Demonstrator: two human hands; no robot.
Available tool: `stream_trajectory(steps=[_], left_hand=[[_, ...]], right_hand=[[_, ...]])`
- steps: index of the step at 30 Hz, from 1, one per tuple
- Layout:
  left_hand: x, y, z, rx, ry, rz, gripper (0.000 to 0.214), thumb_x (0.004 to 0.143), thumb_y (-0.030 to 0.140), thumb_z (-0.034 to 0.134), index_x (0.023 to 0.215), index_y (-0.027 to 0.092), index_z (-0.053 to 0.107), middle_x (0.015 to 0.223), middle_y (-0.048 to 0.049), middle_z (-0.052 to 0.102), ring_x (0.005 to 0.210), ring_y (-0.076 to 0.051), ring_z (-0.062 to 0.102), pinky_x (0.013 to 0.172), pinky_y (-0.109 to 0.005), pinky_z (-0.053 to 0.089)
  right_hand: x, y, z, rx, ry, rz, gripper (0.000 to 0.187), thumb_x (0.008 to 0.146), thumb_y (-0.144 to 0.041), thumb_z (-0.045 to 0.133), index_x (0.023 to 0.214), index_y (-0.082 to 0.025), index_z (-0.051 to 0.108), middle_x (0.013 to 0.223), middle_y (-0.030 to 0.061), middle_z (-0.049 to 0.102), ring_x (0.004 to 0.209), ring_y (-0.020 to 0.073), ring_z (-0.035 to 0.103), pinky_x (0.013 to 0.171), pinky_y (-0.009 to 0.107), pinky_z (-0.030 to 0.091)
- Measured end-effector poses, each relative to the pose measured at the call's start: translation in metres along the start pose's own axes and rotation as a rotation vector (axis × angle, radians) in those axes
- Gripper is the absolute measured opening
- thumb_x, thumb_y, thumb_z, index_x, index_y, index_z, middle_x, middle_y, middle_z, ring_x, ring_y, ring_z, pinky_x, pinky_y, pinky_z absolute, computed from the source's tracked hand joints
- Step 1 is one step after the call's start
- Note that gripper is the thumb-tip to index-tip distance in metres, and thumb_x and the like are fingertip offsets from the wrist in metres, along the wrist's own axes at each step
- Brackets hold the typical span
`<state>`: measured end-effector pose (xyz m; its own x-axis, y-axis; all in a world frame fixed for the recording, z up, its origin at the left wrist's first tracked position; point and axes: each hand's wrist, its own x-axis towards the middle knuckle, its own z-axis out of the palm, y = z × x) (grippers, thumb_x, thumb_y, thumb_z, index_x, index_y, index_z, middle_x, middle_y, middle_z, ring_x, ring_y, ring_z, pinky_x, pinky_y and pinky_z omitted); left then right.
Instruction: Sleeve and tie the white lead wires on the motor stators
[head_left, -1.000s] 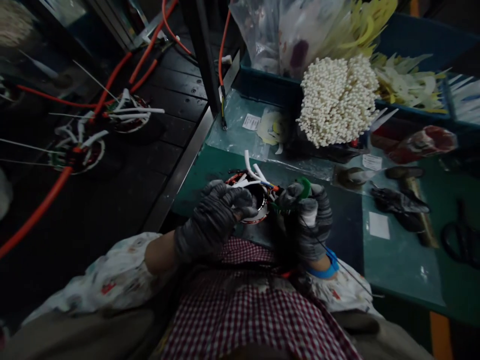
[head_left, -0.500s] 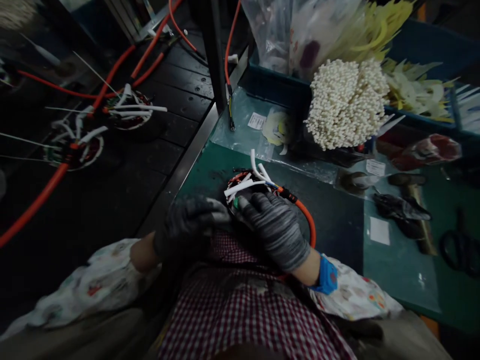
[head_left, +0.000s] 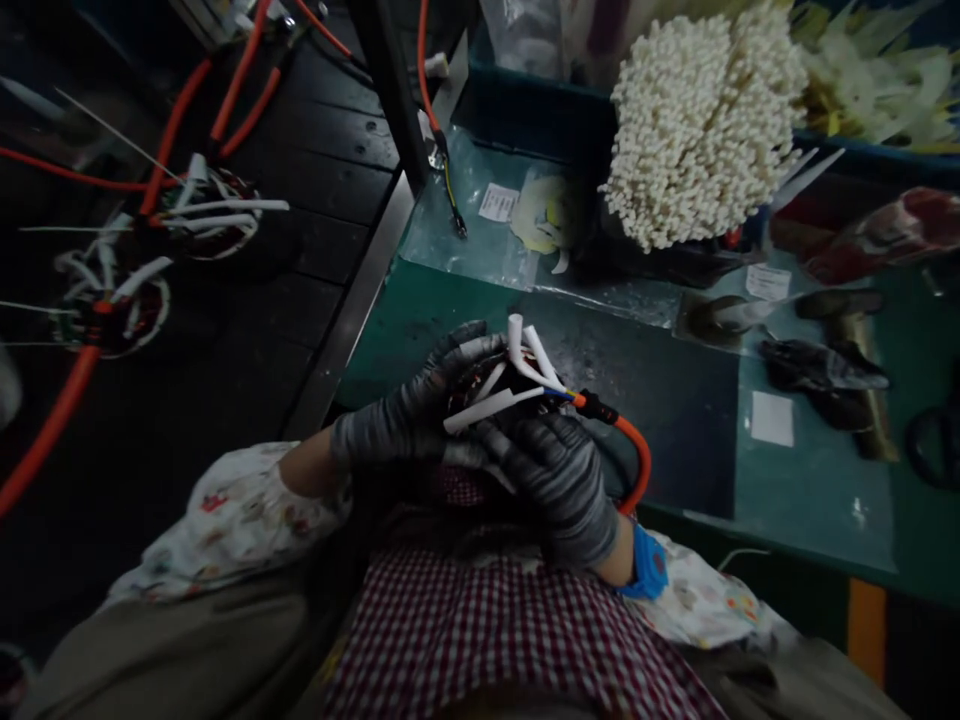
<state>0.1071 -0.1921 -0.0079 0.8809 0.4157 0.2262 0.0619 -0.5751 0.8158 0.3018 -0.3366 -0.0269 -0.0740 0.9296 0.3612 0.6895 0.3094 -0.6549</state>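
Between my hands is a motor stator (head_left: 486, 384), a round wound coil part with white insulating sleeves (head_left: 489, 408) sticking out over it. An orange cable (head_left: 634, 448) joins it on the right through a black collar, with thin blue and yellow wires at the joint. My left hand (head_left: 420, 400), in a grey striped glove, is curled around the stator's left and far side. On the near right side, my gloved right hand (head_left: 559, 470) grips the rim with bent fingers. Both palms and the stator's underside are hidden.
A bundle of thin white tubes (head_left: 697, 130) leans on a blue bin (head_left: 540, 105) at the back. A hammer (head_left: 855, 370) and dark scissors (head_left: 934, 445) lie to the right. More stators (head_left: 214, 215) with orange cables rest on the dark surface at left.
My left hand has come in from the left and closed around the stator. The green bit at my right fingertips no longer shows. The stator appears slightly turned, and the view has shifted.
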Motion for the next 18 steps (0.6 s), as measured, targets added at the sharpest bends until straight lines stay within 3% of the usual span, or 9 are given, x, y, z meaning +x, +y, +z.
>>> stream_trajectory(steps=[4, 9, 12, 16, 18], left_hand=[[-0.006, 0.000, 0.005, 0.042, 0.030, 0.049, 0.093, 0.106, 0.046, 0.071, 0.177, 0.040, 0.012, 0.183, -0.0154, 0.026, 0.172, -0.040, 0.024, 0.133, -0.068, 0.039], [-0.013, -0.010, 0.013, -0.002, 0.073, 0.106, 0.096, 0.101, 0.052, 0.075, 0.177, 0.037, 0.017, 0.184, -0.0091, 0.024, 0.172, -0.041, 0.021, 0.138, -0.065, 0.034], [-0.017, -0.007, 0.014, 0.005, 0.056, 0.052, 0.093, 0.104, 0.048, 0.072, 0.177, 0.039, 0.015, 0.184, -0.0072, 0.024, 0.173, -0.039, 0.020, 0.140, -0.065, 0.030], [-0.017, 0.000, 0.013, 0.035, 0.041, 0.035, 0.093, 0.106, 0.047, 0.070, 0.178, 0.036, 0.012, 0.184, -0.0109, 0.022, 0.173, -0.042, 0.017, 0.140, -0.070, 0.026], [-0.017, 0.002, 0.013, 0.061, 0.045, 0.046, 0.094, 0.106, 0.047, 0.070, 0.178, 0.033, 0.011, 0.183, -0.0141, 0.023, 0.172, -0.043, 0.018, 0.139, -0.071, 0.028]], right_hand=[[0.001, -0.004, 0.001, 0.099, -0.019, 0.094, 0.029, 0.106, -0.025, 0.064, 0.128, -0.033, 0.081, 0.118, 0.0071, 0.084, 0.108, 0.0307, 0.079, 0.092, 0.049, 0.071], [-0.003, 0.000, 0.006, -0.189, 0.105, -0.181, 0.026, 0.104, -0.015, 0.064, 0.118, -0.026, 0.083, 0.113, 0.0076, 0.085, 0.104, 0.0266, 0.078, 0.088, 0.042, 0.071], [-0.007, 0.003, 0.004, -0.288, 0.127, -0.300, 0.028, 0.104, -0.010, 0.062, 0.119, -0.022, 0.082, 0.109, 0.0070, 0.086, 0.096, 0.0234, 0.079, 0.079, 0.038, 0.070], [-0.007, 0.004, 0.001, -0.282, 0.058, -0.298, 0.028, 0.105, -0.012, 0.061, 0.122, -0.020, 0.082, 0.106, 0.0087, 0.086, 0.092, 0.0251, 0.079, 0.076, 0.039, 0.070], [-0.007, 0.002, 0.002, -0.251, 0.013, -0.222, 0.032, 0.105, -0.012, 0.059, 0.124, -0.024, 0.082, 0.112, 0.0082, 0.086, 0.097, 0.0263, 0.079, 0.080, 0.041, 0.071]])
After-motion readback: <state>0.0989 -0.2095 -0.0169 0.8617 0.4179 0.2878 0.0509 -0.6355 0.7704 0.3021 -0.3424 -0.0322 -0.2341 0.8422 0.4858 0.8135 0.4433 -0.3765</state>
